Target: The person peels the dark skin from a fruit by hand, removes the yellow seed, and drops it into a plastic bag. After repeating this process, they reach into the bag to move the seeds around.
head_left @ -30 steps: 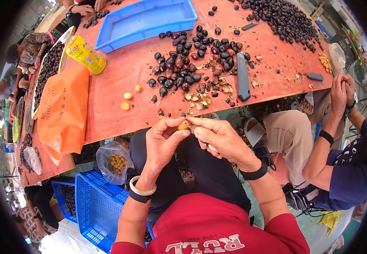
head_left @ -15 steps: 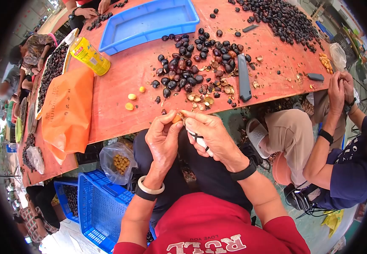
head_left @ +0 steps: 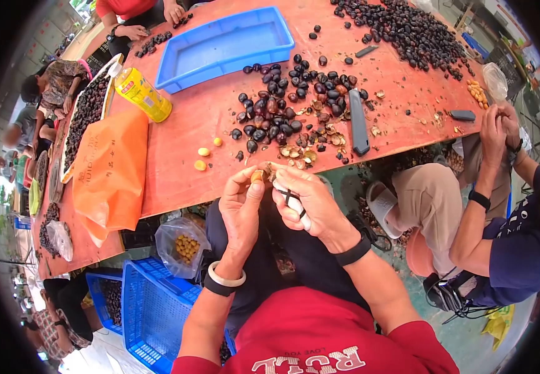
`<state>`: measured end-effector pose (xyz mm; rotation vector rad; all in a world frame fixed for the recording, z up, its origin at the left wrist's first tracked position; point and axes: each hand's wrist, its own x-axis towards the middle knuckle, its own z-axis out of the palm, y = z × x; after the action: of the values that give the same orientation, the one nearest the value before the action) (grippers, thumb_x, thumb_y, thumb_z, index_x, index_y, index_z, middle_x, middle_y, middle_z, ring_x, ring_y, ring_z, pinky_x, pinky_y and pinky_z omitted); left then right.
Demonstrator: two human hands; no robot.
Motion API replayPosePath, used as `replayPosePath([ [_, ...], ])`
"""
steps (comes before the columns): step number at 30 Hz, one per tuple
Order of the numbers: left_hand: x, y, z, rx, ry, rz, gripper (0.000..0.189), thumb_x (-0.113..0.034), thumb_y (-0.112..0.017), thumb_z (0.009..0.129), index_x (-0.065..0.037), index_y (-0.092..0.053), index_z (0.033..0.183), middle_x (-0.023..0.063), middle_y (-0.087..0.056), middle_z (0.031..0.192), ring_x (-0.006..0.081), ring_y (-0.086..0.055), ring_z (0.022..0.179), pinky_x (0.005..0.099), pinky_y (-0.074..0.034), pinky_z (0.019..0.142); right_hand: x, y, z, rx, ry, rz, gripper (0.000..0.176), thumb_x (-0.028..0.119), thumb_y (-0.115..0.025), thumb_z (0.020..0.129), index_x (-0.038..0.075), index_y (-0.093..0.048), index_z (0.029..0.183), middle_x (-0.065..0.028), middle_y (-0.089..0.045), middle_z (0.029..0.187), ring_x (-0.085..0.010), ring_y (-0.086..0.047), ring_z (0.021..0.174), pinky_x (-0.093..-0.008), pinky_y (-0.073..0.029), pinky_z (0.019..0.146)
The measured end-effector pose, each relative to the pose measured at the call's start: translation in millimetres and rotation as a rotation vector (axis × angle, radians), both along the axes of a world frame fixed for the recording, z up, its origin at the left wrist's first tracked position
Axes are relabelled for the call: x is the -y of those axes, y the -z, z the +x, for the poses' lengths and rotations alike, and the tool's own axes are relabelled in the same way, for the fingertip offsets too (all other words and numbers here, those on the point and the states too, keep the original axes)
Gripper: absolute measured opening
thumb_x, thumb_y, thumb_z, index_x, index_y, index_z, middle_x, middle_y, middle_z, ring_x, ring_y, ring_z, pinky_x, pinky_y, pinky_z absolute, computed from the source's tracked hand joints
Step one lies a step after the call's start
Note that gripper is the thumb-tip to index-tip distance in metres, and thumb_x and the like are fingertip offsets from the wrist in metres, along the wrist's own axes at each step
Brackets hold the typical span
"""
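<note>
My left hand (head_left: 240, 206) pinches a small yellowish-brown nut (head_left: 257, 176) between thumb and fingertips, just off the table's front edge. My right hand (head_left: 312, 202) is closed around a white handle (head_left: 292, 201) with black cross bands; the tool's working end is hidden. Its thumb and forefinger meet at a brown shell piece (head_left: 270, 169) beside the nut. Beyond the hands lie cracked shells (head_left: 298, 154) and a loose heap of dark, glossy nuts (head_left: 270, 115). Several peeled yellow nuts (head_left: 200, 165) sit left of them.
A blue tray (head_left: 226, 47), yellow bottle (head_left: 142, 93) and orange bag (head_left: 111, 174) stand on the red table (head_left: 183, 128). A grey bar-shaped object (head_left: 358, 124) lies to the right. Below are a bag of yellow nuts (head_left: 186, 249) and blue crates (head_left: 158, 318). A co-worker (head_left: 501, 206) sits at right.
The view has shifted slightly, so the table items appear a little farther right and lower. Both hands stay together at the nut, which now shows more yellow.
</note>
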<state>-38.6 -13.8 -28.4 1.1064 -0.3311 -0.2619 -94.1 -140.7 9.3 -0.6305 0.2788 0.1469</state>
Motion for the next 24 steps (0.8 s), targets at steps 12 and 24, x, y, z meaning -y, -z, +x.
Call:
replayPosePath([
  [12,-6.4,1.1,5.9,-0.186,0.117,-0.029,0.026,-0.011,-0.061,0.086,-0.002,-0.052,0.109,0.0065,-0.058,0.104,0.0126,-0.056,0.094,0.0252,-0.044,0.085,-5.7,-9.8,-15.0,0.071,-0.063,-0.383,0.045,0.024,-0.044,0.095,0.007,-0.037,0.135,-0.0010,-0.049,0.065,-0.0023,-0.037,0.037,-0.0169,-0.029,0.030],
  [24,-6.3,-2.9,5.0,-0.218,0.158,0.004,0.027,-0.004,-0.063,0.083,-0.002,-0.052,0.108,0.0065,-0.060,0.101,0.0115,-0.056,0.093,0.0249,-0.045,0.084,-2.2,-11.5,-14.0,0.028,-0.061,-0.493,0.042,0.022,-0.043,0.095,0.006,-0.040,0.134,0.0010,-0.048,0.064,-0.0016,-0.038,0.040,-0.0160,-0.029,0.033],
])
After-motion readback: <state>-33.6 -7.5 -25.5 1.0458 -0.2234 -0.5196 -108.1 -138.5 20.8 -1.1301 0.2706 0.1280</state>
